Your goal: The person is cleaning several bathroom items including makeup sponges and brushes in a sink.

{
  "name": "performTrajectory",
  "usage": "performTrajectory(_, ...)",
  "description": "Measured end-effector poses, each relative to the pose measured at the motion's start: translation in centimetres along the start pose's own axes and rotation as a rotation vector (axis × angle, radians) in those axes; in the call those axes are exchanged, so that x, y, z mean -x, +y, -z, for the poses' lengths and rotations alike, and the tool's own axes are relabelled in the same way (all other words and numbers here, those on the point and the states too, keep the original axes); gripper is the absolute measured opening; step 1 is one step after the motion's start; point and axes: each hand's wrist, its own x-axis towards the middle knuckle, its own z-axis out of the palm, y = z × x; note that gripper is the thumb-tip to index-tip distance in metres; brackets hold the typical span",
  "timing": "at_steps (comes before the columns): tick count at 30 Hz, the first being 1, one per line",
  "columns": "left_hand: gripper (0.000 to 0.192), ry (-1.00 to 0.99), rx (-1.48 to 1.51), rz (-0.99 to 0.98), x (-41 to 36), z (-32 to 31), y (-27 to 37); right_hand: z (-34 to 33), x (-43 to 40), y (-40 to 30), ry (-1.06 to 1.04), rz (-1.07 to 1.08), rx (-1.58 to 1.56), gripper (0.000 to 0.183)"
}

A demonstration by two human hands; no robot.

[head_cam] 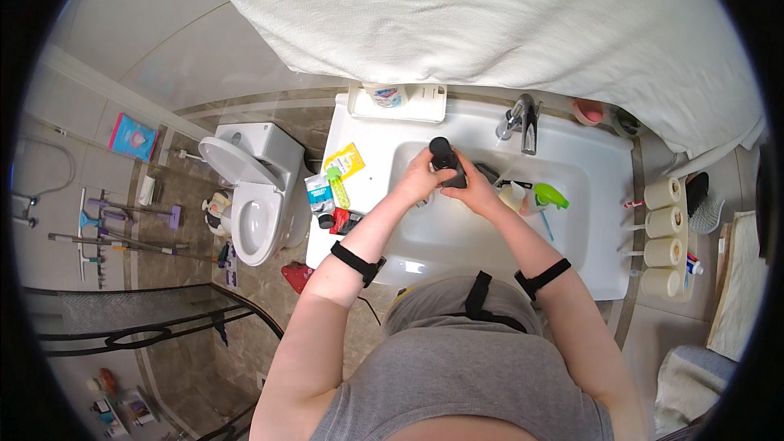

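Over the white washbasin [490, 260], a dark bottle with a black cap [440, 148] is held in both hands. My left hand [418, 179] grips its left side near the cap, and my right hand [475, 188] wraps the right side lower down. Fingers cover part of the bottle, so its label cannot be told. Inside the basin, just right of my right hand, stand a spray bottle with a green trigger head [551, 195] and a pale container [512, 197]. A thin blue stick [546, 226] lies beside them. Some dark item behind my right hand is partly hidden.
A chrome faucet [528, 125] rises behind the basin, near a white tray [361, 111] with a pump bottle [386, 95]. Several packets, including a yellow one [350, 161], lie on the left counter. A toilet [257, 220] stands left; wall-mounted cups [661, 222] hang right.
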Motion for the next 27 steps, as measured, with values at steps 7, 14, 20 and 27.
performTrajectory(7, 0.046, 0.509, -0.16, -0.184, -3.4, 5.3, -1.0, -0.8, -1.2, 3.1, 0.156, 0.01, -0.03, 0.074)
performTrajectory(14, 0.054, 0.853, -0.209, -0.14, -8.9, 7.8, -3.3, -0.7, 0.1, 3.9, 0.064, -0.127, -0.065, 0.054)
performTrajectory(20, 0.057, 0.771, -0.274, -0.093, -10.7, 6.8, -3.4, 0.1, 0.8, 5.8, 0.09, -0.167, -0.073, 0.051)
performTrajectory(27, 0.078, 0.766, -0.232, -0.091, -10.2, 5.8, -5.0, 0.5, 1.8, 7.6, 0.084, -0.185, -0.072, 0.05)
